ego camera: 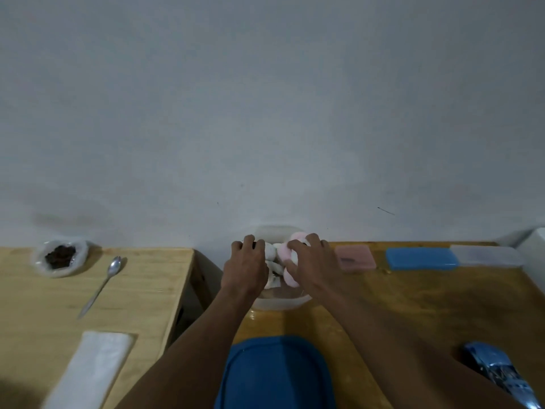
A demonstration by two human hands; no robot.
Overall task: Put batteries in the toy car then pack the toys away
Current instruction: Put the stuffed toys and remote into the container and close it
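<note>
Fingers of the right hand [313, 268] curl round a pink soft toy [283, 250], holding it inside the clear tub [280, 304]. On my feed the left hand [246, 267] has its fingers bent down over the tub's 10 o'clock side, next to a white soft toy [269, 250]. I cannot tell whether they grip that toy, the rim, or nothing. Both forearms reach in from 6 o'clock.

The tub sits against the wall [265, 113] at the far left corner of the darker table [413, 305]. At 6 o'clock from the tub, near me, lies its blue lid [274, 376], off the tub. The blue toy car [495, 366] lies on the same table at 4 o'clock from the tub, well apart from both hands.

At 3 o'clock from the tub, along the wall, I see a pink case [355, 256], then a blue case [421, 258], then a clear case [486, 255].

On the lighter table [44, 305] at 9 o'clock are a spoon [101, 284], a bag of dark bits [60, 258] and a white packet [88, 370].
</note>
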